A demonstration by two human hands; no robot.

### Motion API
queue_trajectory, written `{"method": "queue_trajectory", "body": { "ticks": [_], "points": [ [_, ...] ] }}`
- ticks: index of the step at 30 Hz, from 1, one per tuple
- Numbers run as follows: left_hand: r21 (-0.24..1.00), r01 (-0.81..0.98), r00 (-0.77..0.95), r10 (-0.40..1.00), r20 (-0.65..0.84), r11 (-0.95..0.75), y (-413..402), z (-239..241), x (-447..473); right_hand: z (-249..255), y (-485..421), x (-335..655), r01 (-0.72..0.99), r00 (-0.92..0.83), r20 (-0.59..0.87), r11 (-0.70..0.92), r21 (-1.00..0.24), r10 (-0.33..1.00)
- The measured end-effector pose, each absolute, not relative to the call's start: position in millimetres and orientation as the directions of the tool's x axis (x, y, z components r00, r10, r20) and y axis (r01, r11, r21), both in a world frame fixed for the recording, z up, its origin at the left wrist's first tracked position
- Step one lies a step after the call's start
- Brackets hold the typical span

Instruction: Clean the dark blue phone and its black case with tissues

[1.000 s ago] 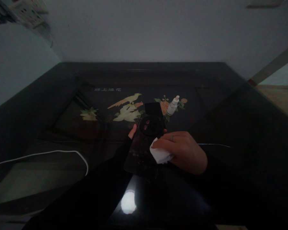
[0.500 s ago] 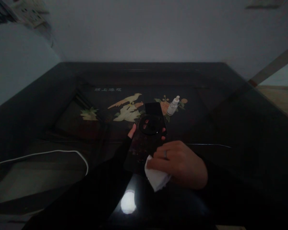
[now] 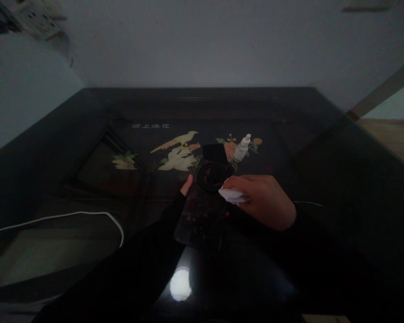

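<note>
**Dark phone in left hand, above tabletop**

Round module at phone's far end. Left thumb lies along its left edge; the remaining grip is mostly hidden. Right hand: fingers closed, pinching a white tissue at the phone's right edge; contact cannot be confirmed. Beyond: flat black item, dropper bottle upright to its right.

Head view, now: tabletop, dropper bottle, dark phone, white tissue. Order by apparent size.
1. Tabletop
2. Dark phone
3. White tissue and dropper bottle, unranked: the tissue is nearer the camera and partly covered by the right hand.
</note>
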State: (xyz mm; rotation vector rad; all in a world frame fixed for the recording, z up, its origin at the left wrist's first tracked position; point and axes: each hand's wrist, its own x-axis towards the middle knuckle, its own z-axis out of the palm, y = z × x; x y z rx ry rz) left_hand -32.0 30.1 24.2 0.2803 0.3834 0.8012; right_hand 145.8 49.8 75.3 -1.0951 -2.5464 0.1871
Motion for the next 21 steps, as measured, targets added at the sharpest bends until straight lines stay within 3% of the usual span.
{"method": "queue_trajectory", "body": {
  "ticks": [3,9,17,21],
  "points": [
    [0.397,-0.723,0.569,0.813,-0.123,0.566,29,19,-29,78,51,147,0.724,-0.586,0.226,0.628,-0.285,0.778],
    [0.394,-0.519,0.765,0.618,-0.182,0.759,41,20,-37,77,55,150,0.782,-0.496,0.202,0.536,-0.32,0.844],
    [0.338,-0.479,0.846,0.529,-0.069,0.81,36,10,-36,73,60,150,0.845,-0.376,0.261,0.444,-0.298,0.889],
    [0.353,-0.436,0.852,0.506,-0.133,0.828,32,14,-28,71,60,148,0.824,-0.385,0.295,0.47,-0.316,0.874]
  ]
}}
